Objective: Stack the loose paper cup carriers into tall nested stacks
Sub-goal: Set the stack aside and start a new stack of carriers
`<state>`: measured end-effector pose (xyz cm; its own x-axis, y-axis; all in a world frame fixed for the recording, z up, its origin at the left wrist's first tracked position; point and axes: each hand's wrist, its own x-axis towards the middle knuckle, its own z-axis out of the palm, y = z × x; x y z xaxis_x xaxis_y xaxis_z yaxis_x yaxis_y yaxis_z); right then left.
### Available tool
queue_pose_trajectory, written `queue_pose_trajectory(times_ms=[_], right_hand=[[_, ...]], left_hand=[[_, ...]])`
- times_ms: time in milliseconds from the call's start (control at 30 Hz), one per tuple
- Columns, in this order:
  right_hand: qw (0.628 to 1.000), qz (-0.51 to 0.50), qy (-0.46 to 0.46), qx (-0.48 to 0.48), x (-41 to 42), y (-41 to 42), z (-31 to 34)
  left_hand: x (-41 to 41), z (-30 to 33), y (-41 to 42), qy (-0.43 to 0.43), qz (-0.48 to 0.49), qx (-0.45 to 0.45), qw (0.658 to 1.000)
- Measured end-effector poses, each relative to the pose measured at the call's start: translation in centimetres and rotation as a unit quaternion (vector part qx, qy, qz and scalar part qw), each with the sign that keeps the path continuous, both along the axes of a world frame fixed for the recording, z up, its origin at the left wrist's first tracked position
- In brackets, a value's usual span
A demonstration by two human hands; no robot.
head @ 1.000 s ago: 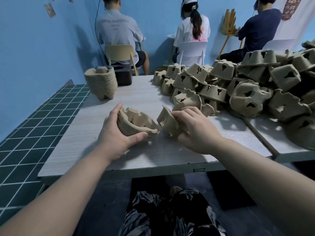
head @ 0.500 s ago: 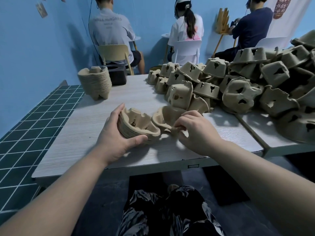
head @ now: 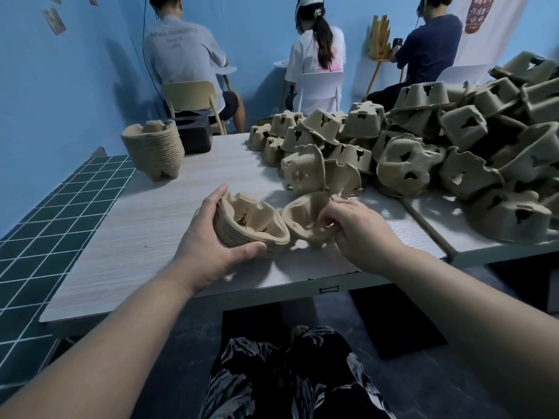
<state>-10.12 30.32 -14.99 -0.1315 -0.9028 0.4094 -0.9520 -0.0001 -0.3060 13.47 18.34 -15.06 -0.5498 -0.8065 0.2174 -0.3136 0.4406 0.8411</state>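
Near the pale wood-grain table's (head: 145,237) front edge, left hand (head: 208,246) grips a short nested stack of tan pulp cup carriers (head: 248,225); right hand (head: 354,228) pinches a loose tan pulp carrier (head: 302,217) beside it

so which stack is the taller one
The stack standing alone at the table's far left corner; the one in the left hand is far shorter and tilted.

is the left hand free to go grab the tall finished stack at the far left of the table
Probably not yet: the left hand is gripping the short stack near the table edge. The bare tabletop toward the tall stack looks unobstructed, so it must let go first.
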Motion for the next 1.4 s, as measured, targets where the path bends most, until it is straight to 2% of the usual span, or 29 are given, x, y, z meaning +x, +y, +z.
queue_pose_trajectory(times_ms=[67,167,367,567,733,833,1133,1400], right_hand=[[0.998,0.02,0.051,0.042,0.0,0.5,-0.4],[0.995,0.011,0.081,0.063,0.2,0.6,-0.8],[0.992,-0.019,0.073,-0.101,0.1,0.1,-0.8],[0.971,-0.019,-0.031,-0.235,0.1,0.9,1.1],[0.955,0.005,-0.112,-0.273,1.2,0.8,1.8],[0.951,0.036,-0.142,-0.272,2.4,0.4,1.7],[0.974,0.083,-0.086,-0.191,2.4,0.0,-1.2],[0.984,0.13,-0.057,-0.11,2.1,0.0,-0.5]], left_hand=[[-0.5,0.0,0.2,-0.002,-0.005,-0.005,1.0],[-1.0,0.0,0.3,-0.005,0.0,-0.008,1.0],[-1.1,0.1,0.5,-0.014,-0.008,-0.014,1.0],[-1.5,0.0,0.6,-0.006,-0.026,-0.011,1.0],[-2.2,0.0,0.8,0.0,-0.04,-0.008,0.999],[-2.5,-0.3,0.8,0.017,-0.049,0.006,0.999],[-2.5,-0.1,1.0,0.024,-0.048,-0.005,0.999],[-2.7,0.0,0.8,0.007,-0.046,0.0,0.999]])
